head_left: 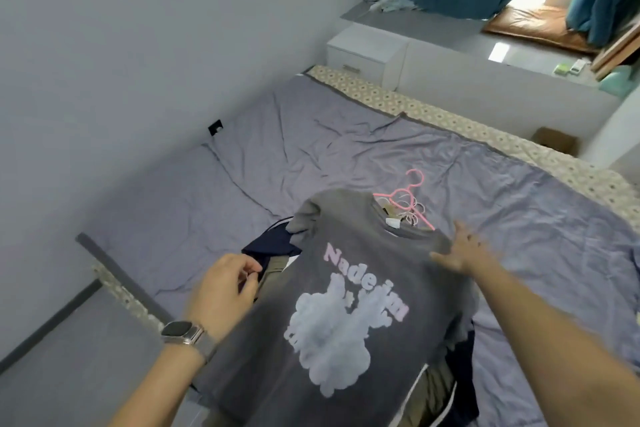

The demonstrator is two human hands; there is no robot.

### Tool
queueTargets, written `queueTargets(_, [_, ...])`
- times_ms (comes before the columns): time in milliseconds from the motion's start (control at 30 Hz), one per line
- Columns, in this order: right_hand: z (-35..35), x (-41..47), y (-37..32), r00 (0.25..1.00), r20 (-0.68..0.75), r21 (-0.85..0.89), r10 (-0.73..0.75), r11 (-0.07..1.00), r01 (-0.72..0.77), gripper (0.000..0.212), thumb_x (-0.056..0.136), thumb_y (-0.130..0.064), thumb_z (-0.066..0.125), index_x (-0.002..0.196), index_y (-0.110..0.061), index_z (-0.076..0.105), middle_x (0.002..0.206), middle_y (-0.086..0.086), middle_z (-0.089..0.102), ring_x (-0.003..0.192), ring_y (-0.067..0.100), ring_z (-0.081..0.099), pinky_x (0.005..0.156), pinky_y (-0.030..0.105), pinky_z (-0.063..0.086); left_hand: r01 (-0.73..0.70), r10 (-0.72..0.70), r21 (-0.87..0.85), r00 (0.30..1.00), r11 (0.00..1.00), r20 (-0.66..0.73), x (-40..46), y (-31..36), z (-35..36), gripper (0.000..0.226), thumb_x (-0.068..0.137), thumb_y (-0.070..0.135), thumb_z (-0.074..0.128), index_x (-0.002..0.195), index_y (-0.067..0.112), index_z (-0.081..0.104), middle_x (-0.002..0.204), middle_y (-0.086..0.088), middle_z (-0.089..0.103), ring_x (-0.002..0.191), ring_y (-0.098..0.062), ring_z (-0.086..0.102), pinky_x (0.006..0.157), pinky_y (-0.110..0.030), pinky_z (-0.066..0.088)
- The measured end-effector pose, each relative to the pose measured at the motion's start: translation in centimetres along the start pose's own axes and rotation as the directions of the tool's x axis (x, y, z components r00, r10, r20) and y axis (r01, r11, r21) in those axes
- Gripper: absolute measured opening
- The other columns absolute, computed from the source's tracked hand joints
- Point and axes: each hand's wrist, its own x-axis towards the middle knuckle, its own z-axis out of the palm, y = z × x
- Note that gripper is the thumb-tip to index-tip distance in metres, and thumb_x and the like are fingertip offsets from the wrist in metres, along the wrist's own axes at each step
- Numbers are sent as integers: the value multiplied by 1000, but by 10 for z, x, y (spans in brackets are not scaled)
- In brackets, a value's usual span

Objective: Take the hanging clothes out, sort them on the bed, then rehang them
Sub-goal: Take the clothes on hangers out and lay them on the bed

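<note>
Head view, everything placed relative to the grey T-shirt (346,288).

- Grey T-shirt lies print-up on the bed (207,184), on top of a pile: a navy garment (273,246) sticks out at its left shoulder, an olive one (433,392) shows under its lower right hem.
- Pink hanger (412,189) plus a tangle of white hangers (410,211) sit at the shirt's collar, hook pointing away from it. Looks like the shirt's hanger is still inside the neck; can't confirm.
- Left hand (225,291): at the shirt's left edge, fingers curled, pinching something small, possibly a fabric edge. Blurred, can't tell what.
- Right hand (460,250): fingers spread flat, resting on the shirt's right shoulder, holding nothing.

Status, my read: clothes are out and stacked on the bed. Sorting is in progress, with the pile still in one heap. Rehanging not started.
</note>
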Motion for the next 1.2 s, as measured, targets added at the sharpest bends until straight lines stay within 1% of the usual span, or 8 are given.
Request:
queueTargets(100, [56, -25, -25, 985, 142, -141, -101, 982, 122, 107, 77, -58, 62, 148, -33, -13, 154, 17, 20, 140, 37, 24, 113, 51, 23, 7, -7, -2, 999, 1000, 35, -6, -12, 11, 15, 82, 8, 60, 84, 22, 62, 82, 6, 54, 74, -13, 52, 64, -20, 35])
queueTargets(233, [105, -85, -94, 927, 309, -85, -214, 964, 251, 85, 83, -37, 58, 148, -35, 3, 150, 13, 27, 137, 35, 26, 110, 49, 27, 62, -64, 37, 996, 997, 55, -26, -31, 12, 12, 86, 20, 54, 92, 27, 60, 88, 13, 51, 76, -6, 48, 68, -21, 38])
queueTargets(367, [124, -129, -176, 847, 313, -12, -430, 890, 456, 66, 84, -28, 52, 145, -23, 25, 141, 10, 44, 125, 31, 45, 103, 35, 39, 148, -150, 87, 989, 985, 11, -67, -69, -9, 15, 89, 27, 51, 101, 25, 60, 99, 10, 58, 91, -13, 56, 76, -29, 48])
queueTargets(600, [162, -271, -321, 583, 380, -23, -718, 623, 782, 55, 91, -26, 50, 141, -11, 36, 136, 14, 49, 122, 30, 49, 96, 33, 42, 447, -430, 31, 875, 894, -222, -236, -196, -87, 19, 89, 31, 47, 103, 27, 59, 94, 5, 60, 87, -18, 59, 75, -37, 51])
queueTargets(733, [211, -408, -388, 352, 431, -67, -831, 359, 931, 52, 91, -29, 52, 138, -10, 39, 133, 15, 52, 121, 30, 50, 97, 32, 42, 668, -635, -45, 682, 743, -363, -391, -245, -139, 18, 89, 27, 51, 105, 31, 58, 92, 9, 56, 90, -19, 60, 76, -35, 51])
queueTargets(867, [273, -571, -428, 58, 499, -8, -865, 63, 998, 51, 91, -30, 54, 138, -15, 40, 133, 10, 52, 121, 24, 51, 98, 31, 42, 840, -785, -131, 421, 527, -454, -560, -259, -168, 25, 88, 27, 51, 113, 28, 55, 100, 8, 58, 94, -16, 59, 78, -29, 49])
queueTargets(1033, [369, -777, -425, -308, 626, 135, -716, -290, 948, 52, 92, -28, 55, 140, -15, 40, 137, 9, 50, 124, 23, 50, 99, 29, 39, 937, -852, -296, 3, 185, -523, -769, -230, -171, 28, 88, 30, 50, 116, 30, 53, 109, 8, 60, 101, -16, 59, 80, -31, 50])
queueTargets(1200, [446, -929, -381, -519, 696, 245, -496, -515, 821, 49, 89, -24, 58, 136, -13, 45, 130, 9, 55, 118, 24, 54, 94, 23, 39, 843, -809, -528, -379, -102, -450, -912, -185, -148, 27, 88, 30, 52, 115, 28, 53, 104, 6, 60, 93, -16, 60, 78, -30, 49])
